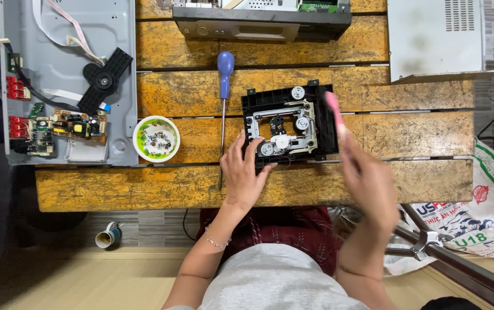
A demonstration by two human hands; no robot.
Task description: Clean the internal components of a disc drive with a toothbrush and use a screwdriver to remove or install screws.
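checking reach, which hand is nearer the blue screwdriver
Left. The left hand lies just right of the screwdriver, touching the black drive; the right hand is beyond the drive.

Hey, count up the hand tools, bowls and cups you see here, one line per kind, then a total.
Screwdrivers: 2, a blue-handled one lying on the wooden bench and a pink-handled one, blurred, in the right hand
Bowls: 1, a white bowl holding small parts
Cups: 1, a cup on the floor
Total: 4
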